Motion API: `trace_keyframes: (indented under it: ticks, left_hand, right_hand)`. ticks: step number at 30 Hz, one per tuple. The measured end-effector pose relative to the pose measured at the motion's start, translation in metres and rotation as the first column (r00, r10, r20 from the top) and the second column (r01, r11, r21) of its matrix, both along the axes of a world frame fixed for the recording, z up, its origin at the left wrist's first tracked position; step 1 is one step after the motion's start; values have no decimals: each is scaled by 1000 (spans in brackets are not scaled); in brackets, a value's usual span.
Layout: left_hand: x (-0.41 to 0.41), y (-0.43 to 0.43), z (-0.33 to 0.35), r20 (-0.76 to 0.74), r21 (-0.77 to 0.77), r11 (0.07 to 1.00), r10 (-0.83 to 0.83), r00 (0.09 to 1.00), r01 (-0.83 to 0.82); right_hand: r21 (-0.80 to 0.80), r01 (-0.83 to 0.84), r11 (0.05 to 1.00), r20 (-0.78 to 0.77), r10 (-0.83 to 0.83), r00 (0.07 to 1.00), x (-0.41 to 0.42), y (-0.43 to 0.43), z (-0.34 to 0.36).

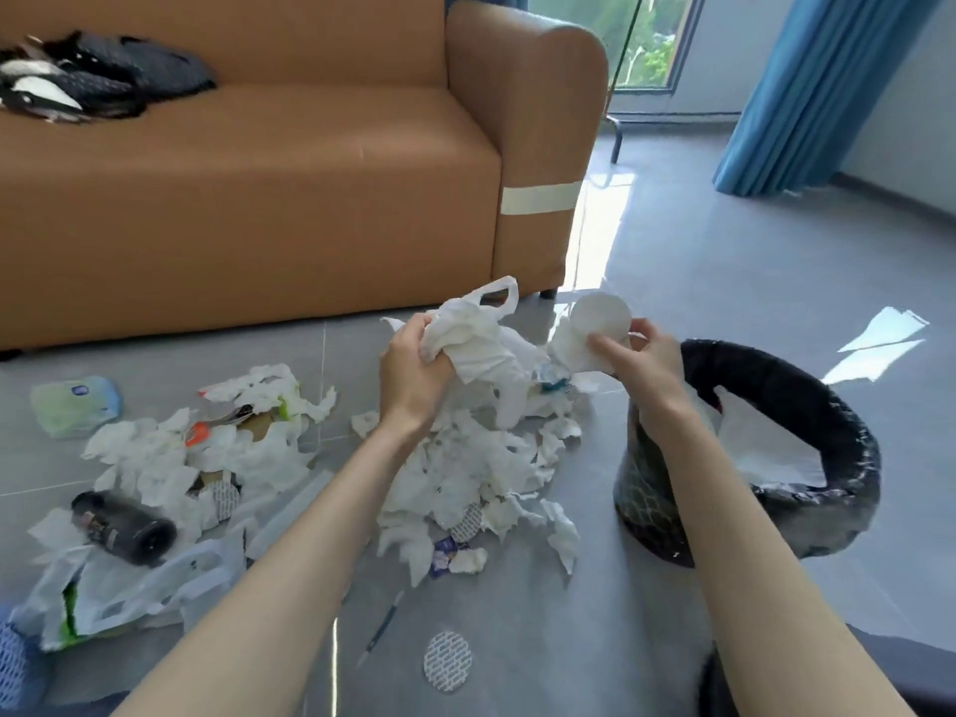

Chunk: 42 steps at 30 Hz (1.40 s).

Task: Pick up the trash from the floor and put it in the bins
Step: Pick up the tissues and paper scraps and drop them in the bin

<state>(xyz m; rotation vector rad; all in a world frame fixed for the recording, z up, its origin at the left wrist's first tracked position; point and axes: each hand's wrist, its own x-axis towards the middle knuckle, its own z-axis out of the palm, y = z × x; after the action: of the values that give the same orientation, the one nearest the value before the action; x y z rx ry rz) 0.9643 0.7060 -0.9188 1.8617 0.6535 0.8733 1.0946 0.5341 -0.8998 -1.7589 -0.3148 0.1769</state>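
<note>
Foil disc (pixel 448 661) on grey tiles (pixel 517 628); left fingers (pixel 414 329) round bag (pixel 476 340), right fingers (pixel 644 328) round cup (pixel 602 314); sofa (pixel 258 199) beyond

Grey tiled floor (pixel 698 261), glossy, sun patches toward the window. Torn white tissue (pixel 465 468) heaped mid-floor, spreading left. Dark bottle (pixel 124 527) on its side at left, wet-wipes pack (pixel 75 406) beyond it. White plastic bag (pixel 129 587) flat, lower left. Pen (pixel 383 628) and round foil seal (pixel 448 661) nearest. Black-lined bin (pixel 646 489) stands right; orange sofa (pixel 258 225) behind.
</note>
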Motion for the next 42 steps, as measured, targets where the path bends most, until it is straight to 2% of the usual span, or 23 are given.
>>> trace_keyframes:
  ticks: [7, 11, 14, 17, 19, 22, 23, 25, 28, 31, 33, 36, 42]
  left_hand:
    - [74, -74, 56, 90, 25, 970, -241, 966, 240]
    - [115, -123, 61, 51, 120, 935, -341, 939, 333]
    - [138, -154, 46, 2, 121, 908, -405, 914, 402]
    - [156, -177, 17, -71, 69, 896, -435, 898, 440]
    - [165, -185, -8, -177, 11, 880, -466, 867, 475]
    - [166, -192, -39, -429, -28, 802, -548, 718, 596]
    - [166, -193, -46, -506, 8, 775, -542, 671, 632]
    - [166, -191, -50, -589, 111, 750, -479, 651, 652]
    - [165, -180, -47, -576, 193, 751, -434, 693, 631]
    - [158, -163, -46, -547, 181, 764, -445, 709, 620]
    - [153, -154, -47, -549, 175, 750, -464, 695, 638]
    - [147, -146, -51, -569, 186, 706, -489, 661, 683]
    - [142, -134, -61, -562, 197, 683, -509, 652, 704]
  right_hand:
    - [-29, 245, 969, 83, -242, 967, 35, -90, 29]
    - [-88, 389, 917, 113, -378, 919, 52, -133, 24]
    - [-79, 460, 885, 88, -453, 887, 58, -154, 14]
    - [-71, 545, 835, 83, -539, 838, 62, -168, 5]
    - [-60, 611, 790, 90, -605, 791, 63, -176, -1]
    - [-39, 642, 766, 53, -640, 767, 64, -182, -9]
    - [-42, 631, 775, 43, -629, 776, 65, -182, -10]
    - [-79, 566, 821, 48, -564, 824, 68, -178, -13]
    - [-226, 390, 893, 59, -387, 920, 75, -165, -18]
    - [-409, 176, 895, 4, -191, 982, 84, -145, -30]
    - [-517, 56, 854, -62, -102, 993, 90, -133, -41]
    - [-672, -78, 737, -134, -18, 991, 99, -125, -58]
    - [-798, -254, 546, -299, 6, 954, 103, -130, -92]
